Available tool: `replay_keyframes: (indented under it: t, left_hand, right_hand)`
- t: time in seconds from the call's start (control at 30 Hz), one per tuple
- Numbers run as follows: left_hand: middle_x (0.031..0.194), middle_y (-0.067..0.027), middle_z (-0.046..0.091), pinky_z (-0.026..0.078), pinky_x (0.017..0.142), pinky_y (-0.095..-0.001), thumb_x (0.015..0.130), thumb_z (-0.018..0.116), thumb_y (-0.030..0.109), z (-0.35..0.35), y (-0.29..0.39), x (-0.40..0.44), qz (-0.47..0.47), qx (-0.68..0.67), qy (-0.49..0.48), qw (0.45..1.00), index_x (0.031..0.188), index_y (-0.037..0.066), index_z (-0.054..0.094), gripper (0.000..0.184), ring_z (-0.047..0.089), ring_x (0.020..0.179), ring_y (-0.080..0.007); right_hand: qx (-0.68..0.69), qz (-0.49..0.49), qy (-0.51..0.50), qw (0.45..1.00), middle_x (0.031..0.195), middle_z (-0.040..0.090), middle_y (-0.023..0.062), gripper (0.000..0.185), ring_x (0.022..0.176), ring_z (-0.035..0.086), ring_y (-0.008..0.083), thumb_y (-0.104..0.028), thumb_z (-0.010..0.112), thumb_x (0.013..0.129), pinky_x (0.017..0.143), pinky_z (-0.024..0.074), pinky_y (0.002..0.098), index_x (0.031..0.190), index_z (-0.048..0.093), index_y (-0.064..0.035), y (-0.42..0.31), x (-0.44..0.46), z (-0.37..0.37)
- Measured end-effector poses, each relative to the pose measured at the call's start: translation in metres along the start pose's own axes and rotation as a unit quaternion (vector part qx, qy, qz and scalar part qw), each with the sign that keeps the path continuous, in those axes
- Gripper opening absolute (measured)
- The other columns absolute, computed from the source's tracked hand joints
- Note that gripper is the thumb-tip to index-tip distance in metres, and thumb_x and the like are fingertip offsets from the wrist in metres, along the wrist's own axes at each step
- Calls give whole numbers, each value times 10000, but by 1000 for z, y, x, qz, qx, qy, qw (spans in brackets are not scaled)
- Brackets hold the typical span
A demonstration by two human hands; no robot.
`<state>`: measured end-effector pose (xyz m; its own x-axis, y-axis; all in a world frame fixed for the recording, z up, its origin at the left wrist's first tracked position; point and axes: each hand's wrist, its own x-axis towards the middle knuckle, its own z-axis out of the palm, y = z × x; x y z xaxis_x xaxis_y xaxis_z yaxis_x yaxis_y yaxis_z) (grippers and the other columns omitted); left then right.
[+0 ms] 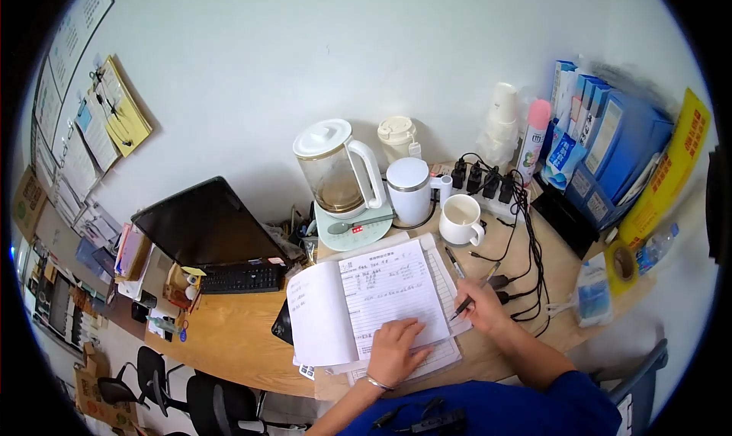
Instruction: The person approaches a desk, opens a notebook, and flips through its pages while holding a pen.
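An open notebook (393, 295) with handwriting on its lined right page lies on top of other printed sheets. My left hand (396, 351) rests on the lower part of that page, fingers spread, with a bracelet at the wrist. At the page's right edge, my right hand (476, 305) grips a dark pen (461, 308), its tip pointing down and left near the paper. Another pen (454, 261) lies just above, beside the sheets. A white mug (460, 221), open at the top, stands beyond the notebook.
Behind stand a glass kettle (332, 173) on its pale base and a lidded white cup (409, 188). Black cables (534, 272) run from a power strip (496, 205) at the right. A monitor (213, 226) and keyboard (242, 278) stand left; blue binders (614, 146) line the right wall.
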<state>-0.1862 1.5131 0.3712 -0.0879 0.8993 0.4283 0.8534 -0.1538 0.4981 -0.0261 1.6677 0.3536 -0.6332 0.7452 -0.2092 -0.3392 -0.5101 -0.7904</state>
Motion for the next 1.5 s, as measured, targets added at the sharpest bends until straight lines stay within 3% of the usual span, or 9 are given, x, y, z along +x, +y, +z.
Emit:
replay_keyframes:
  t: [0.07, 0.4, 0.7, 1.0, 1.27, 1.37, 1.43, 1.47, 1.5]
  left_hand:
    - [1169, -77, 531, 363, 805, -373, 652, 766, 361, 7, 0, 1, 11, 53, -54, 997, 1155, 100, 569, 600, 479, 991, -264]
    - [1192, -108, 504, 343, 846, -382, 660, 752, 376, 12, -3, 2, -44, 34, -49, 997, 1207, 46, 514, 682, 457, 1058, -285]
    - [1251, -158, 475, 135, 1019, -590, 692, 720, 460, 14, -4, 1, -44, 79, -29, 995, 1245, 39, 472, 739, 339, 1265, -359]
    - [1219, -139, 515, 121, 1047, -564, 735, 712, 383, 12, -9, -2, -55, 36, -12, 998, 1207, 44, 512, 615, 391, 1246, -335]
    - [1097, -63, 597, 137, 1055, -512, 810, 638, 197, 18, -17, -7, -22, -7, 45, 999, 976, 105, 621, 191, 507, 1139, -281]
    - [1066, -62, 608, 125, 1061, -498, 814, 626, 153, 17, -16, -6, -34, -29, 54, 998, 923, 95, 611, 125, 513, 1129, -275]
    - [1038, -69, 609, 141, 1055, -502, 809, 621, 133, 16, -15, -5, -46, -45, 59, 996, 898, 92, 603, 100, 519, 1116, -272]
    - [1010, -76, 611, 156, 1049, -505, 803, 616, 114, 16, -15, -5, -62, -57, 69, 994, 874, 90, 596, 77, 525, 1103, -269]
    - [1010, -76, 611, 156, 1049, -505, 803, 616, 114, 15, -13, -3, -60, -61, 67, 994, 874, 90, 596, 77, 525, 1103, -269]
  right_hand:
    - [8, 0, 4, 1000, 525, 430, 27, 349, 449, 433, 139, -231, 528, 904, 448, 382, 266, 607, 424, -81, -2, -2, 3]
    - [-11, -21, -18, 1000, 501, 397, 12, 373, 447, 419, 130, -247, 501, 918, 448, 368, 260, 589, 412, -95, -4, -4, 6]
    - [-21, -18, -20, 999, 507, 392, 2, 363, 459, 430, 127, -238, 506, 915, 442, 371, 258, 595, 415, -92, -5, -5, 7]
    - [-3, -18, -11, 1000, 484, 376, 6, 329, 430, 428, 140, -196, 513, 904, 428, 376, 262, 607, 411, -98, -6, -6, 10]
    - [-9, -6, -34, 999, 479, 358, 3, 339, 449, 424, 148, -192, 503, 905, 450, 370, 284, 597, 395, -101, -5, -6, 8]
    - [-4, 3, -35, 999, 499, 370, 5, 334, 482, 440, 148, -199, 499, 906, 505, 389, 301, 604, 402, -94, -3, -6, 6]
    - [23, 29, -165, 986, 537, 422, 18, 313, 523, 466, 152, -202, 483, 912, 639, 424, 323, 628, 438, -78, 0, -5, 3]
    - [-7, 24, -209, 978, 588, 497, 42, 287, 573, 512, 160, -190, 466, 919, 851, 425, 377, 663, 474, -62, -1, -8, 5]
    - [-8, 23, -205, 979, 588, 497, 42, 287, 573, 512, 160, -190, 466, 919, 851, 425, 377, 663, 474, -62, -1, -9, 6]
